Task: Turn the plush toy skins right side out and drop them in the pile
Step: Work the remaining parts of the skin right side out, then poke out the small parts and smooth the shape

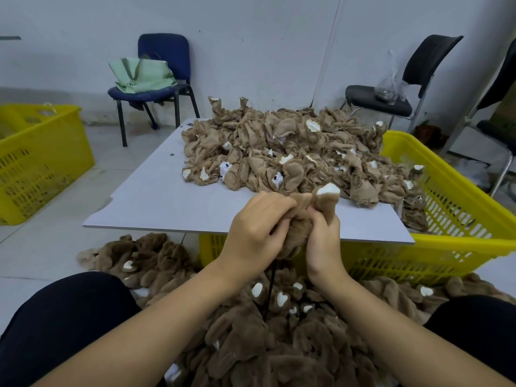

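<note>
My left hand (255, 227) and right hand (324, 236) both clamp 1 plush skin (304, 219) above the board's (156, 199) near edge. It looks soft, light and limp; I'd grip near the opening. Heaps beyond count: unturned stack (279, 152), finished pile (251, 331); 2 yellow crates (446, 174) beside the board.

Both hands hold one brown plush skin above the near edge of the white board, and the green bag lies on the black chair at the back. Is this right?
Not quite. The head view shows the green bag on the blue chair, not the black one. The rest stands: left hand and right hand grip one plush skin above the white board.
</note>
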`<state>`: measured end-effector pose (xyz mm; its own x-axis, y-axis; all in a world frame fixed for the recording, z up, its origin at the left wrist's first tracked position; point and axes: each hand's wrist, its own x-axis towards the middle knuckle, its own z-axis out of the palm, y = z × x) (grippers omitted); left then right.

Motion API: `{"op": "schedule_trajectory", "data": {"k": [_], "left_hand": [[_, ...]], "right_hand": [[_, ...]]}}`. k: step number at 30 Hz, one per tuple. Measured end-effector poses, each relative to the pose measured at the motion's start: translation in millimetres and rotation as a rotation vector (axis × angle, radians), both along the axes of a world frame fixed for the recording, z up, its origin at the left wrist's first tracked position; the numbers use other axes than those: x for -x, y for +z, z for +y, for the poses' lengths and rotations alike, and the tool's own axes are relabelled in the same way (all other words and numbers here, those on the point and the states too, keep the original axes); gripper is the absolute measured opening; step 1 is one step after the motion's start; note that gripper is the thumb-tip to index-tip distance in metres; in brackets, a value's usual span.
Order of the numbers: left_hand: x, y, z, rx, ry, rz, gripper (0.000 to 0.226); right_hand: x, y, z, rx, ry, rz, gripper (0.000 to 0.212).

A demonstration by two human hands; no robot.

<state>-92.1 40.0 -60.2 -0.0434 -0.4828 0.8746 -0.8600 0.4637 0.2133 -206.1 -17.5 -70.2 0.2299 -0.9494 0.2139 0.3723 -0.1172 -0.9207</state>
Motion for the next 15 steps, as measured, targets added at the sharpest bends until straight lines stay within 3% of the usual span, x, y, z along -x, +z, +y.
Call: {"op": "schedule_trajectory", "data": {"k": [3,6,9,11,14,15], "left_hand": [[4.7,-6.9,0.5,-0.090,-0.019,0.024,0.029],[-0.5,-5.3,-1.6,-0.197,-0.058,0.178,0.033],[-6.4,-10.5,-8.5,-0.296,0.161,0.157,0.026],[-10.1,-18.2,-10.7,-0.486,0.297,0.247,0.033],[-10.8,-20.7,-13.1,-0.699,-0.041,0.695,0.029],[-9.3,-18.8,-14.4,-0.681,-0.084,0.699,0.025]], "right_hand": [[0.9,-19.6,5.2,0.002,-0.008,0.111,0.029],[-2.2,-33.1,9.8,0.025,0.079,0.202,0.026],[-8.6,-27.5,6.7,0.043,0.104,0.324,0.023],[-10.2,-21.1,3.2,0.053,0.065,0.371,0.021],[-3.0,-6.9,-2.2,0.162,-0.050,0.402,0.044],[-0.6,-0.1,-3.0,0.229,-0.054,0.385,0.047]]}}
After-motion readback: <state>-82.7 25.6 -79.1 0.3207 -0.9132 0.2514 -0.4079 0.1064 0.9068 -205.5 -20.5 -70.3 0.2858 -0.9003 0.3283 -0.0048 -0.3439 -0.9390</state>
